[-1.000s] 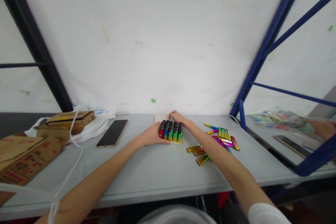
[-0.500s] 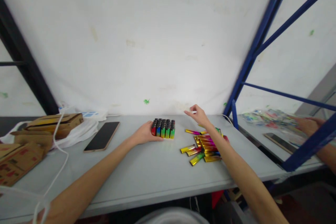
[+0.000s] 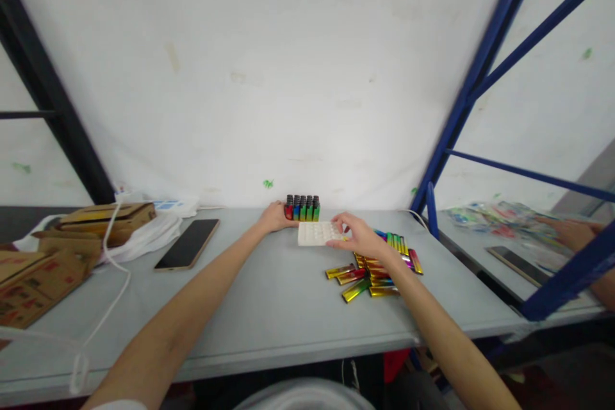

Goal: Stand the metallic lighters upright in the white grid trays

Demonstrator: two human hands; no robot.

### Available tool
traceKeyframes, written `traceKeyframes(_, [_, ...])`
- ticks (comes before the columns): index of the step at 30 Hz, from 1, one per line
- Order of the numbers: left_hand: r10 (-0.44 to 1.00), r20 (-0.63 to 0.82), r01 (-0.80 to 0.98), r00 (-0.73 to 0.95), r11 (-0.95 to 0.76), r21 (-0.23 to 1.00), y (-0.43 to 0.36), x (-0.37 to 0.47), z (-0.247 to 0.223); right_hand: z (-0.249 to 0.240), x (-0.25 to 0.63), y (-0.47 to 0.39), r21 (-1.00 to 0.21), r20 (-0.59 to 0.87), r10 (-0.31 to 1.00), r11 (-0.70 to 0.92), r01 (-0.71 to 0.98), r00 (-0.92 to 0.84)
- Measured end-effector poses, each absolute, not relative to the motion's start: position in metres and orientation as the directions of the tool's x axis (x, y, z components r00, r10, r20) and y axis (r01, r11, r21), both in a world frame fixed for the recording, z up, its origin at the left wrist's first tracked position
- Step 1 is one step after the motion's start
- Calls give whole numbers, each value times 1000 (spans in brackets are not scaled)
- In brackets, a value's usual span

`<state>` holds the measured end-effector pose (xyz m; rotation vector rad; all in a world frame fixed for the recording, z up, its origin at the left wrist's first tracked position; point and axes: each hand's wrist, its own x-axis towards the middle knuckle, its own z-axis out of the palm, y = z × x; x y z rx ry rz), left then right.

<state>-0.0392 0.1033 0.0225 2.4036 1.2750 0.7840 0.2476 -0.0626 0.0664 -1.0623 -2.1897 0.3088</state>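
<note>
On the table [image 3: 269,314] at twelve o'clock, your left hand [image 3: 274,217] clasps lighters [image 3: 302,209]; your right hand [image 3: 361,237] pinches a tray [image 3: 314,234]; bumping could topple them.

Worn on the head, one camera looks forward and down, hands mid-distance.

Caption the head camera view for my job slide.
Left hand at the upright lighters, right hand gripping a white tray beside loose metallic wrappers.
</note>
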Motion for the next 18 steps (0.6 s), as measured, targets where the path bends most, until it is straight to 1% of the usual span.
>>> traceKeyframes(1, [842,358,709,403,-535,460,103,-40,20,62,240,-62,-433,447,756,651,624,-479])
traceKeyframes(3, [841,394,749,371,-522,407,100,-48,14,54,226,-60,-365,387,755,652,664,-529])
traceKeyframes(5, [818,405,705,408,-565,429,95,-66,10,48,216,-59,-311,327,776,628,714,-540])
traceKeyframes(7, [803,416,665,426,-590,458,89,-91,7,46,213,-57,-286,287,793,607,742,-538])
traceKeyframes(9, [806,399,677,437,-587,443,83,-117,7,48,217,-54,-319,292,787,616,720,-543])
traceKeyframes(11, [813,368,700,451,-578,419,78,-136,9,54,230,-48,-398,329,782,623,673,-529])
traceKeyframes(14, [828,334,717,449,-558,418,71,-142,13,64,259,-37,-515,348,828,561,648,-440])
traceKeyframes(16, [815,324,706,481,-579,408,64,-133,18,67,278,-30,-541,296,873,488,685,-388])
traceKeyframes(18, [791,321,672,521,-612,417,52,-119,23,66,293,-25,-516,218,912,409,752,-347])
